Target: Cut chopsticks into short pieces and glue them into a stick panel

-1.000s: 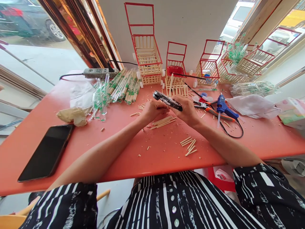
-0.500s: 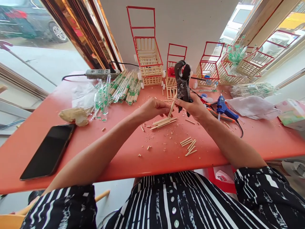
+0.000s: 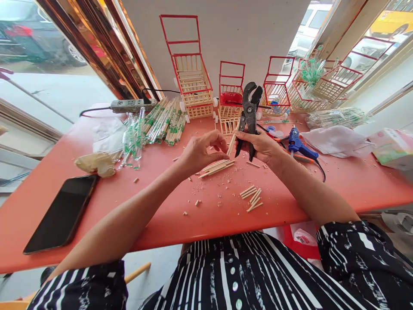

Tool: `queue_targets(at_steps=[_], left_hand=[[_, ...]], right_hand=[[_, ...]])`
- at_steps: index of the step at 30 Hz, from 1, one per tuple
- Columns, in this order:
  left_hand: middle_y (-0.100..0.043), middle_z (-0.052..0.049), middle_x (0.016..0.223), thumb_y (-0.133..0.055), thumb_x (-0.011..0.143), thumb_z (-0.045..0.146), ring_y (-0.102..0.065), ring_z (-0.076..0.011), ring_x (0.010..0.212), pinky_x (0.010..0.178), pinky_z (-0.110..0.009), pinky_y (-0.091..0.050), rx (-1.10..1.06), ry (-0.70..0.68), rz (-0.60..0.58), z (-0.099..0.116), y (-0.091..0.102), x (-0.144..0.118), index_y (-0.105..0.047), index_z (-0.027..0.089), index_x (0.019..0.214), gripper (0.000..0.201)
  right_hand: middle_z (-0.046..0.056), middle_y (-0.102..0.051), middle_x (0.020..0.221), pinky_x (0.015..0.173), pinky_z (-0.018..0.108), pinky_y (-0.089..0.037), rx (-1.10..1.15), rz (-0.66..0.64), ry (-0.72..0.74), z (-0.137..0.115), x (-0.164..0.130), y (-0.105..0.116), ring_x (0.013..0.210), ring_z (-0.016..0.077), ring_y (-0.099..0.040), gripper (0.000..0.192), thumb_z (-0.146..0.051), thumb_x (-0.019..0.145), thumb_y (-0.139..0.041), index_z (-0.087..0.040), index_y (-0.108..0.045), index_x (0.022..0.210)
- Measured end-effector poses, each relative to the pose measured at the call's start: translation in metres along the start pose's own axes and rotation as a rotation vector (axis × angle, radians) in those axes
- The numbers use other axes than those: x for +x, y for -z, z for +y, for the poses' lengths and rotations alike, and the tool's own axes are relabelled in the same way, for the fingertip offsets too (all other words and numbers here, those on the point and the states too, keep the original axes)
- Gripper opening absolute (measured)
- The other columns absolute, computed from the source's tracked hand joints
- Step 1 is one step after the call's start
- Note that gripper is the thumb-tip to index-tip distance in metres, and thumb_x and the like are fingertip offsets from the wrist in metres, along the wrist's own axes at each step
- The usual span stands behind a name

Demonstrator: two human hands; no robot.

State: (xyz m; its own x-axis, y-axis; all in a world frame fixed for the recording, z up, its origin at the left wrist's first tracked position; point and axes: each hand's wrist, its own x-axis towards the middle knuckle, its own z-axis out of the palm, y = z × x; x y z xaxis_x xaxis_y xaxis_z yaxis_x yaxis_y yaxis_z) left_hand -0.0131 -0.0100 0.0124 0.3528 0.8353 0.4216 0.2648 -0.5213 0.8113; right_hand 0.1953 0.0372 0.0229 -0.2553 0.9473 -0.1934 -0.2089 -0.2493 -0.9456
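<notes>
matt wooden sticks (image 3: 219, 167), scuffed cutter (image 3: 249, 110), smooth glossy phone (image 3: 61, 213), crinkled clear plastic wrappers (image 3: 133, 140), smooth tabletop (image 3: 174, 215)

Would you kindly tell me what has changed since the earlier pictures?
The right hand has turned the black cutter from held sideways, pointing left, to upright, still gripping it. The left hand has opened into a wider curve by the pale stick; contact is unclear. The phone and glue gun stayed put.

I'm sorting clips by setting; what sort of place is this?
Probably a small craft workspace: the orange-red table holds a blue glue gun, loose wooden sticks and small carts built from sticks.
</notes>
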Motion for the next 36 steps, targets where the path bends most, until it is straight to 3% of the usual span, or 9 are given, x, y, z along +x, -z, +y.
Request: queue_targets(at_steps=[4,7,10,13,16,20,25,29,36], left_hand=[[-0.075,-0.003,0.086,-0.086,0.079,0.027,-0.071,-0.0153,0.081,0.08,-0.029,-0.057,-0.056,0.02,-0.02,-0.004,-0.001,0.001,-0.066,0.017,0.088,0.024],[-0.078,-0.006,0.093,-0.091,0.073,0.031,-0.075,-0.0164,0.085,0.08,-0.029,-0.06,-0.272,0.162,-0.068,-0.007,0.0,0.004,-0.062,0.017,0.093,0.038],[-0.08,-0.007,0.088,-0.089,0.078,0.04,-0.078,-0.0177,0.082,0.081,-0.032,-0.062,-0.418,0.344,-0.006,-0.006,-0.001,0.006,-0.059,0.017,0.097,0.042],[-0.082,-0.007,0.081,-0.088,0.081,0.036,-0.08,-0.0201,0.078,0.075,-0.033,-0.063,-0.477,0.459,0.045,-0.004,-0.011,0.005,-0.057,0.018,0.098,0.04],[-0.082,-0.008,0.078,-0.09,0.078,0.032,-0.08,-0.021,0.07,0.065,-0.03,-0.061,-0.496,0.5,0.126,-0.006,-0.026,0.003,-0.055,0.019,0.091,0.04],[-0.081,-0.009,0.073,-0.096,0.07,0.046,-0.078,-0.0211,0.062,0.058,-0.028,-0.058,-0.53,0.506,0.155,-0.007,-0.033,-0.001,-0.058,0.017,0.082,0.049],[-0.081,-0.01,0.075,-0.1,0.062,0.05,-0.079,-0.0199,0.067,0.061,-0.026,-0.06,-0.641,0.512,0.077,0.002,-0.014,-0.011,-0.073,0.012,0.087,0.053],[-0.081,-0.009,0.077,-0.101,0.064,0.045,-0.078,-0.0175,0.065,0.065,-0.026,-0.063,-0.693,0.522,0.102,0.005,0.008,-0.022,-0.079,0.012,0.092,0.048],[-0.081,-0.008,0.077,-0.101,0.067,0.04,-0.074,-0.0145,0.06,0.063,-0.025,-0.063,-0.788,0.521,0.028,0.006,0.021,-0.028,-0.081,0.014,0.092,0.041]], right_hand=[[-0.004,-0.066,0.066,0.061,0.026,-0.059,-0.008,0.034,0.017,0.003,0.002,-0.001,0.06,0.0111,-0.064,0.043,-0.022,0.056,-0.104,-0.016,-0.067,0.075],[-0.004,-0.065,0.066,0.063,0.027,-0.059,-0.061,0.032,0.067,0.005,0.002,-0.001,0.062,0.0112,-0.064,0.048,-0.031,0.052,-0.106,-0.017,-0.066,0.075],[-0.003,-0.066,0.066,0.06,0.026,-0.055,-0.163,-0.005,0.144,0.009,-0.001,-0.003,0.063,0.0121,-0.062,0.053,-0.046,0.051,-0.104,-0.018,-0.066,0.074],[-0.002,-0.064,0.064,0.056,0.026,-0.049,-0.276,-0.038,0.221,0.016,-0.006,-0.007,0.061,0.0121,-0.059,0.053,-0.058,0.058,-0.098,-0.018,-0.066,0.074],[-0.003,-0.059,0.062,0.052,0.025,-0.041,-0.38,-0.028,0.287,0.024,-0.011,-0.012,0.058,0.0109,-0.053,0.052,-0.064,0.069,-0.09,-0.019,-0.063,0.073],[-0.004,-0.052,0.062,0.052,0.025,-0.034,-0.495,-0.031,0.346,0.028,-0.015,-0.015,0.058,0.0091,-0.044,0.055,-0.068,0.074,-0.084,-0.019,-0.059,0.069],[-0.001,-0.06,0.072,0.061,0.027,-0.046,-0.576,-0.114,0.309,0.003,-0.023,-0.012,0.068,0.0132,-0.055,0.059,-0.072,0.069,-0.087,-0.019,-0.065,0.082],[0.006,-0.068,0.079,0.065,0.031,-0.054,-0.629,-0.212,0.187,-0.024,-0.031,0.007,0.075,0.0192,-0.065,0.068,-0.085,0.074,-0.075,-0.019,-0.068,0.086],[0.007,-0.072,0.076,0.055,0.031,-0.047,-0.981,-0.327,0.054,-0.028,-0.041,0.038,0.064,0.0177,-0.063,0.071,-0.091,0.085,-0.056,-0.021,-0.072,0.088]])
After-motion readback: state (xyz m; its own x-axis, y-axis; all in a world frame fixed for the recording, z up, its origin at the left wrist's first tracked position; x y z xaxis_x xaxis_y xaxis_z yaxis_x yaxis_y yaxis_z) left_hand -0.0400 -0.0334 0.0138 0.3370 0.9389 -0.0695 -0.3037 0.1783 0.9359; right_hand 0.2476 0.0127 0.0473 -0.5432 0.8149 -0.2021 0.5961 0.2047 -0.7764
